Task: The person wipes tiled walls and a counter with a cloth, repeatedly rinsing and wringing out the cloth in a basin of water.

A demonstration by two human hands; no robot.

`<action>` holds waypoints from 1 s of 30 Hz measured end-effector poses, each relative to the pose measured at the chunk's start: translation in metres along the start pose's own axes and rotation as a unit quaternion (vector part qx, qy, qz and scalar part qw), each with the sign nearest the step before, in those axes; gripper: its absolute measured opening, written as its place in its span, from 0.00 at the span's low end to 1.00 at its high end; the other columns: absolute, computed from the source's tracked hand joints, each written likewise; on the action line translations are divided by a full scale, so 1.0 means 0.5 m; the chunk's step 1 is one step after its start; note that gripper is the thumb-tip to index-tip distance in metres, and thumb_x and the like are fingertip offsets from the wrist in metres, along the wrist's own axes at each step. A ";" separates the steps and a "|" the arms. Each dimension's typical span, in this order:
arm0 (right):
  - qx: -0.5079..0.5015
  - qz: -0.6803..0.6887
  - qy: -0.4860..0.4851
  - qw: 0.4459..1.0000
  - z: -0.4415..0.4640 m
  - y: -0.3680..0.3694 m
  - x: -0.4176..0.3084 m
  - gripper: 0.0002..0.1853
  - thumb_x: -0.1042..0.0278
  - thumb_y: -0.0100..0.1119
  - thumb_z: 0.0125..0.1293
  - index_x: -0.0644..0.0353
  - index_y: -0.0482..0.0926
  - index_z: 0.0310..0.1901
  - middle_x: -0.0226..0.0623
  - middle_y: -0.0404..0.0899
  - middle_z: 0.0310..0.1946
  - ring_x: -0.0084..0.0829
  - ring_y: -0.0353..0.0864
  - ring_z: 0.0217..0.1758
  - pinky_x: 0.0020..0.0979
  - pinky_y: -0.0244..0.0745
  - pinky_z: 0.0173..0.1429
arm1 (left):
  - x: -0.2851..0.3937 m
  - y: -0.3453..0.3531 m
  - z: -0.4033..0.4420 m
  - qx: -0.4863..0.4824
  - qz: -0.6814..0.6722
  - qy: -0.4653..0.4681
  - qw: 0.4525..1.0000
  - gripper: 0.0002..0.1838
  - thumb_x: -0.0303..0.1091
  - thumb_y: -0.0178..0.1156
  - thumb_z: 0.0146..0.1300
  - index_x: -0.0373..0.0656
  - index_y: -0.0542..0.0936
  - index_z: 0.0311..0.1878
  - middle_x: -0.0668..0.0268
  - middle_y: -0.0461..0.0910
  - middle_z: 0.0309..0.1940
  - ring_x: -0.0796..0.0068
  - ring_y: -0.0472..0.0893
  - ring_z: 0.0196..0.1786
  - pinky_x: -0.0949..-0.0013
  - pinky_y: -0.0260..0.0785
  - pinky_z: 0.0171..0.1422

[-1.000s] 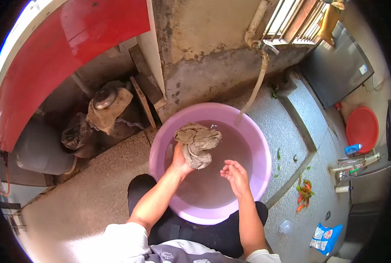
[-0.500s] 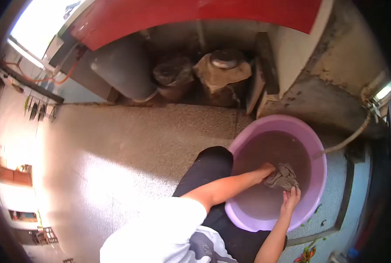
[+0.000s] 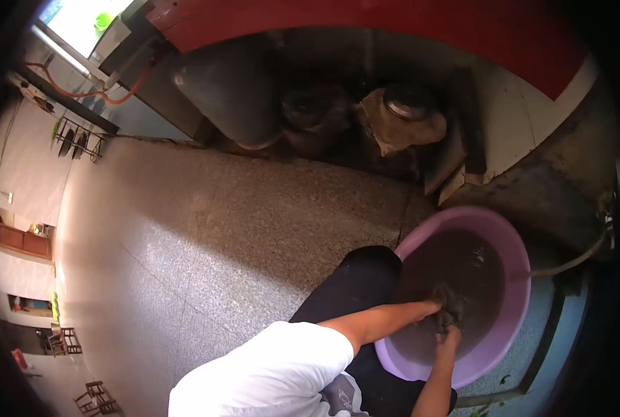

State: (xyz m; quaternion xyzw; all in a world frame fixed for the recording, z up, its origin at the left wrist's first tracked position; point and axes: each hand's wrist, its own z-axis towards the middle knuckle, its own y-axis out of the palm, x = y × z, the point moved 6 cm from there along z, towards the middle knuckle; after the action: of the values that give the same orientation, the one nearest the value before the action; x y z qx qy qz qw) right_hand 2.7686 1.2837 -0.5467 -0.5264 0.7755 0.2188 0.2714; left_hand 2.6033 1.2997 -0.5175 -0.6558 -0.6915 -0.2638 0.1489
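Note:
A wet, dark grey-brown cloth (image 3: 450, 304) lies bunched between my two hands in murky brown water, inside a big purple plastic tub (image 3: 517, 306). My left hand (image 3: 429, 309) grips the cloth from its left side, partly dipped in the water. From the near side, my right hand (image 3: 449, 336) holds the lower end of the same cloth, its fingers closed and partly hidden. The tub stands close beside my bent knee (image 3: 372, 267).
Pale hose (image 3: 567, 264) runs to the tub's right rim. Behind the tub, under a red-fronted counter (image 3: 393, 24), stand a grey container (image 3: 230, 101) and a covered pot (image 3: 407, 104). Speckled floor (image 3: 226, 222) stretches left towards small wooden chairs (image 3: 96, 399).
My hands and the cloth have gone lower, into the water; the cloth looks darker and more bunched. The whole view has shifted, with the tub now lower and slightly farther right.

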 end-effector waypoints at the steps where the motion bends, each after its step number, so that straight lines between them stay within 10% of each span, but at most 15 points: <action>1: 0.000 -0.002 -0.002 1.000 -0.009 0.009 -0.007 0.13 0.78 0.51 0.44 0.59 0.71 0.36 0.31 0.70 0.30 0.28 0.71 0.31 0.27 0.67 0.38 | 0.002 0.002 -0.016 -0.012 -0.008 -0.049 0.999 0.30 0.53 0.41 0.65 0.49 0.58 0.67 0.55 0.63 0.62 0.57 0.63 0.64 0.58 0.61 0.62; 9: -0.221 -0.067 -0.227 0.946 -0.205 0.196 -0.081 0.09 0.76 0.48 0.53 0.58 0.69 0.37 0.27 0.67 0.33 0.20 0.67 0.35 0.22 0.64 0.43 | -0.005 0.036 0.053 -0.141 -0.260 -0.029 0.955 0.19 0.45 0.44 0.64 0.42 0.71 0.51 0.61 0.74 0.44 0.65 0.75 0.44 0.63 0.69 0.46; 15: -0.026 -0.358 -0.407 0.840 -0.061 0.126 -0.045 0.12 0.67 0.47 0.63 0.64 0.71 0.43 0.41 0.75 0.35 0.36 0.73 0.40 0.34 0.68 0.47 | -0.031 0.051 0.063 -0.086 -0.268 0.109 0.953 0.10 0.33 0.51 0.60 0.42 0.74 0.43 0.65 0.77 0.35 0.71 0.76 0.35 0.66 0.70 0.38; 17: 0.079 -0.422 -0.366 0.825 -0.039 0.078 -0.065 0.14 0.66 0.48 0.62 0.67 0.70 0.45 0.51 0.75 0.39 0.47 0.74 0.45 0.38 0.67 0.50 | -0.015 0.045 0.049 -0.055 -0.238 0.137 0.960 0.08 0.29 0.53 0.59 0.42 0.75 0.41 0.67 0.78 0.32 0.74 0.77 0.32 0.67 0.70 0.35; 20: 0.240 -0.263 -0.420 0.835 0.006 -0.039 -0.062 0.14 0.69 0.54 0.57 0.65 0.71 0.44 0.53 0.75 0.37 0.52 0.73 0.42 0.43 0.68 0.45 | -0.074 0.008 0.191 0.032 -0.125 0.150 0.980 0.28 0.31 0.51 0.63 0.46 0.57 0.66 0.62 0.67 0.58 0.67 0.69 0.57 0.59 0.63 0.57; 22: 0.197 -0.419 -0.199 0.864 0.104 -0.113 0.025 0.17 0.69 0.58 0.54 0.64 0.73 0.46 0.47 0.77 0.36 0.44 0.76 0.40 0.40 0.69 0.46 | -0.062 -0.012 0.165 -0.011 -0.131 0.157 0.979 0.26 0.32 0.48 0.65 0.51 0.57 0.66 0.62 0.66 0.58 0.63 0.68 0.59 0.53 0.64 0.57; 25: 0.033 -0.239 -0.018 0.970 0.119 -0.071 0.102 0.11 0.70 0.59 0.55 0.63 0.76 0.40 0.38 0.78 0.34 0.36 0.78 0.36 0.34 0.71 0.42 | -0.046 -0.045 0.076 0.120 -0.058 0.012 0.991 0.23 0.39 0.42 0.68 0.51 0.57 0.65 0.63 0.67 0.57 0.59 0.71 0.56 0.47 0.71 0.47; 30: -0.080 -0.040 -0.138 0.986 -0.039 0.130 -0.001 0.11 0.66 0.59 0.55 0.64 0.76 0.36 0.35 0.77 0.29 0.24 0.74 0.30 0.26 0.68 0.33 | -0.054 0.013 0.082 -0.066 -0.219 -0.081 0.970 0.23 0.52 0.46 0.64 0.43 0.73 0.50 0.61 0.76 0.44 0.65 0.78 0.43 0.58 0.73 0.41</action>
State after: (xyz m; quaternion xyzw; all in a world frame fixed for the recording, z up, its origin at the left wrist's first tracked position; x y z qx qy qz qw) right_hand 2.7042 1.2947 -0.5283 -0.5418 0.6892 0.3397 0.3408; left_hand 2.6180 1.3004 -0.5646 -0.5157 -0.8092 -0.2811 -0.0122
